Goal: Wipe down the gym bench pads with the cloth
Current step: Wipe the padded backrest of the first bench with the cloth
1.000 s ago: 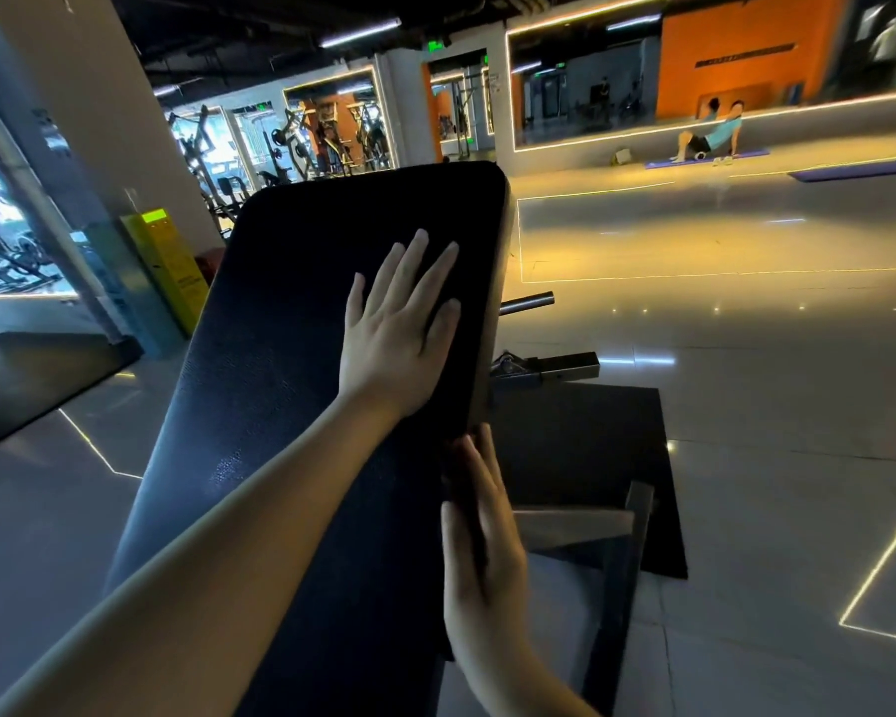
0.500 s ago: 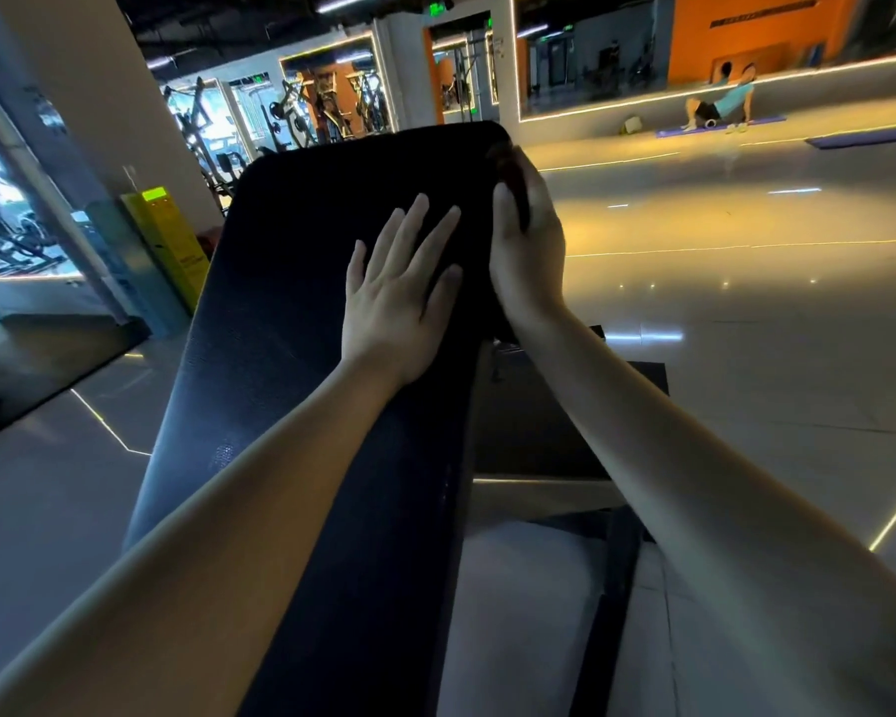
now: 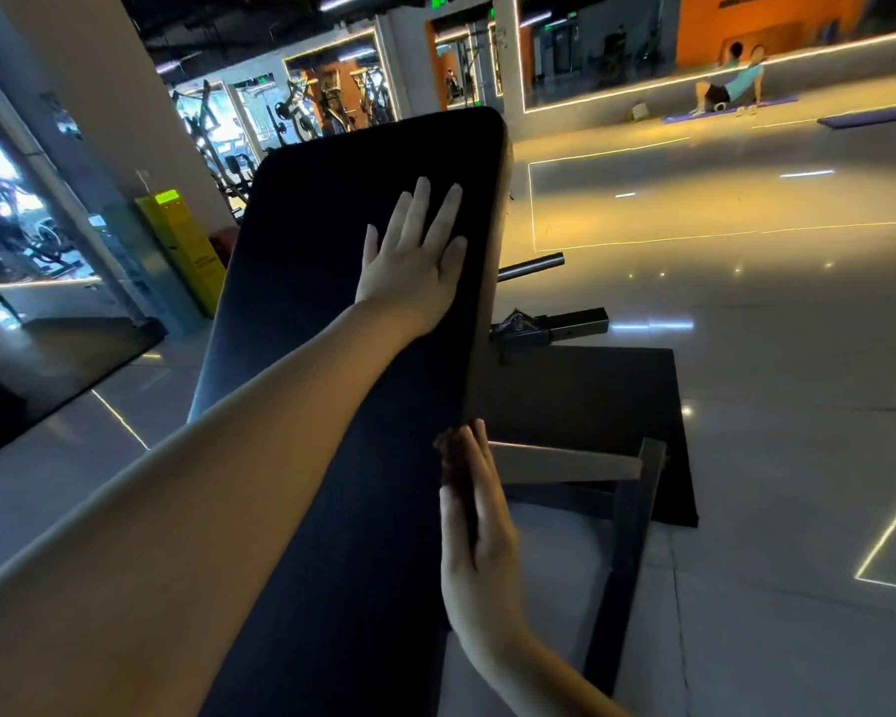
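The step in hand looks like wiping the right side edge of the inclined bench pad. The left hand lies flat on the padded surface, fingers straight and slightly spread, pointing toward 12 o'clock, close to the pad's 3 o'clock edge. It holds nothing and seems only to brace. The right hand sits lower, at about 5 o'clock from the left one, its fingers straight and together, laid against the pad's side wall. Under its fingertips shows a small dark brownish cloth, pinned between fingers and pad edge. How much of the cloth lies under the palm cannot be told.

The next move likely calls for a steady stroke along that edge, toward 12 or 6 o'clock. Pressure needs to stay even, since the cloth is only pressed, not gripped, and could slip out. The steel frame stands near at 3 o'clock of the right hand — the wrist should keep clear of it. Whether the broad top face is already wiped cannot be judged here.
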